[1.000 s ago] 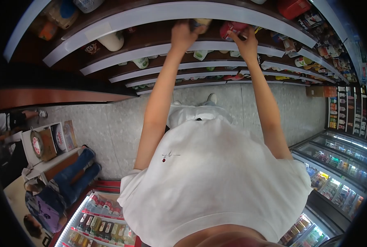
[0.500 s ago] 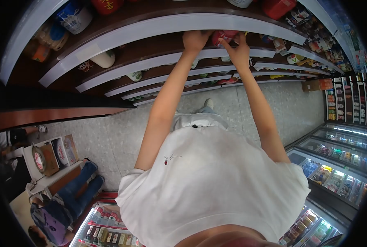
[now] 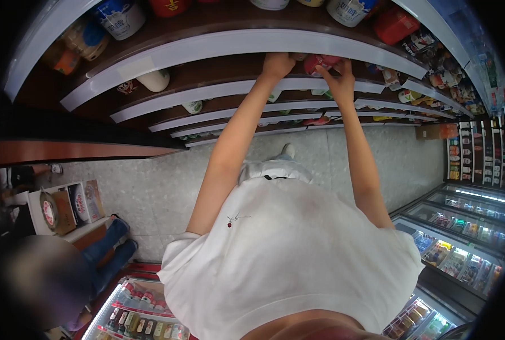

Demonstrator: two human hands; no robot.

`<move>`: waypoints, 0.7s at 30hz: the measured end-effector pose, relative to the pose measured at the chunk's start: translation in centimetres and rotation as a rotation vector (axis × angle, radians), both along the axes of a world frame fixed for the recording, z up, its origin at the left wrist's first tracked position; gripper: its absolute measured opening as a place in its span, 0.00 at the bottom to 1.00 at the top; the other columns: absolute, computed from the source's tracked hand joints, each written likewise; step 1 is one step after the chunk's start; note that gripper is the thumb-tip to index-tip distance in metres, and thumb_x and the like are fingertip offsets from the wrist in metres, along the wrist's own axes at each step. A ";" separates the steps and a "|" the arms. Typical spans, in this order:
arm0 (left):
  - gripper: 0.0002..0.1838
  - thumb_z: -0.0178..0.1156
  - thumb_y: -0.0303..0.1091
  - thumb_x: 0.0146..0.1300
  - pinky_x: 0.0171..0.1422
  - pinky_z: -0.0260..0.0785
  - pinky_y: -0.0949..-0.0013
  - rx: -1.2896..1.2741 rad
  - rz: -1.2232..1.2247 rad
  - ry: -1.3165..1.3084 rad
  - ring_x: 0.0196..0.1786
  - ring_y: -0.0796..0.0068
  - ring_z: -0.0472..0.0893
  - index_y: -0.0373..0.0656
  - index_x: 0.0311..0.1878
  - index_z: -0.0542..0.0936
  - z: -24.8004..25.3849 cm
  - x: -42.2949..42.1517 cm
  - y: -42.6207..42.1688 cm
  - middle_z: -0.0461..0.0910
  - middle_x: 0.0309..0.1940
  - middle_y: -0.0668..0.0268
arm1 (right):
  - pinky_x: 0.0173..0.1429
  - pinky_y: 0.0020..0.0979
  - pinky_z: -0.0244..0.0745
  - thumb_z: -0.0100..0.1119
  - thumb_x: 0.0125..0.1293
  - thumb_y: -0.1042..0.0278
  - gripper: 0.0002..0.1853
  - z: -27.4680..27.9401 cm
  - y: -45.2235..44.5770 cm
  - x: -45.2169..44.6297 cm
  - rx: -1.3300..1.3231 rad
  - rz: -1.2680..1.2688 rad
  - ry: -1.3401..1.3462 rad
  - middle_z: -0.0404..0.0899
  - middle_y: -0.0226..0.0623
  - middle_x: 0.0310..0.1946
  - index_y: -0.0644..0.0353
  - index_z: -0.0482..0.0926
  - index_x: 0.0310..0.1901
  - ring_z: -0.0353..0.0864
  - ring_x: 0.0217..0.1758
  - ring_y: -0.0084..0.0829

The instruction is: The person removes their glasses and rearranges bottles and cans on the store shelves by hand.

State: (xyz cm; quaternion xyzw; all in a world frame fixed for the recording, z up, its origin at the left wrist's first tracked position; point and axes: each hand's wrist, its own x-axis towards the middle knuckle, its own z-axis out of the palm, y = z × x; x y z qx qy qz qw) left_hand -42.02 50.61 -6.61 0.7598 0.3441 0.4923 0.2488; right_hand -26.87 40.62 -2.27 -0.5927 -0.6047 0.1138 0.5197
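Both of my arms reach into a shelf beneath a white-edged board. My right hand (image 3: 341,80) is closed on a red-pink package (image 3: 318,64), with the thumb on its near side and the fingers at its right. The label is too small to read. My left hand (image 3: 277,66) is just left of the package, its fingertips partly hidden under the shelf edge (image 3: 235,45). Whether it grips anything cannot be made out. To the left, a white container (image 3: 155,80) lies on the same shelf.
Tubs and jars, including a blue-and-white tub (image 3: 121,20), line the shelf above. Lit fridges (image 3: 456,249) are at right. A person in jeans (image 3: 108,258) is at lower left beside a white box (image 3: 60,207). A brown carton (image 3: 429,131) sits on the floor.
The view has shifted slightly, so the shelves appear lower. Both hands stay at the same shelf, the right still on the red-pink package, which looks turned a little.
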 end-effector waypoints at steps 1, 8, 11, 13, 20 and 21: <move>0.19 0.65 0.35 0.53 0.53 0.66 0.58 0.004 0.020 -0.011 0.48 0.51 0.75 0.40 0.47 0.75 0.2 0.1 -0.3 0.77 0.43 0.53 | 0.49 0.31 0.72 0.71 0.50 0.63 0.31 -0.2 -0.1 -0.1 0.006 -0.044 -0.031 0.80 0.43 0.39 0.67 0.66 0.51 0.80 0.45 0.35; 0.21 0.65 0.42 0.51 0.46 0.69 0.57 0.009 0.221 -0.017 0.43 0.52 0.77 0.40 0.45 0.77 -0.4 2.1 -1.3 0.79 0.39 0.56 | 0.50 0.30 0.72 0.70 0.51 0.62 0.33 -0.6 0.2 0.6 -0.008 -0.063 -0.095 0.81 0.45 0.39 0.68 0.63 0.54 0.81 0.44 0.34; 0.22 0.61 0.47 0.54 0.44 0.71 0.55 0.109 0.263 0.056 0.40 0.50 0.78 0.39 0.45 0.77 -1.3 2.6 -0.1 0.79 0.38 0.54 | 0.50 0.30 0.72 0.70 0.51 0.62 0.36 -0.8 0.6 1.5 -0.048 0.035 -0.059 0.81 0.46 0.40 0.69 0.62 0.56 0.81 0.45 0.33; 0.22 0.60 0.46 0.55 0.45 0.71 0.55 0.079 0.181 0.093 0.40 0.49 0.78 0.39 0.46 0.76 -2.2 2.2 0.9 0.79 0.38 0.52 | 0.51 0.30 0.72 0.71 0.51 0.61 0.38 -1.1 1.0 1.8 -0.045 0.091 -0.038 0.81 0.46 0.40 0.70 0.61 0.58 0.81 0.46 0.33; 0.17 0.54 0.35 0.55 0.44 0.72 0.53 -0.102 0.195 0.202 0.38 0.48 0.78 0.44 0.48 0.76 0.6 -2.2 -2.6 0.79 0.35 0.50 | 0.50 0.32 0.73 0.72 0.49 0.59 0.37 -1.1 2.1 -2.0 -0.049 0.136 -0.043 0.81 0.46 0.40 0.71 0.64 0.54 0.81 0.46 0.35; 0.16 0.55 0.35 0.55 0.45 0.72 0.53 -0.057 0.227 0.181 0.39 0.49 0.78 0.44 0.47 0.77 0.4 -3.0 -2.9 0.79 0.35 0.50 | 0.49 0.32 0.74 0.72 0.48 0.57 0.36 -1.2 2.5 -2.9 -0.042 0.077 -0.102 0.81 0.46 0.40 0.70 0.65 0.53 0.82 0.45 0.36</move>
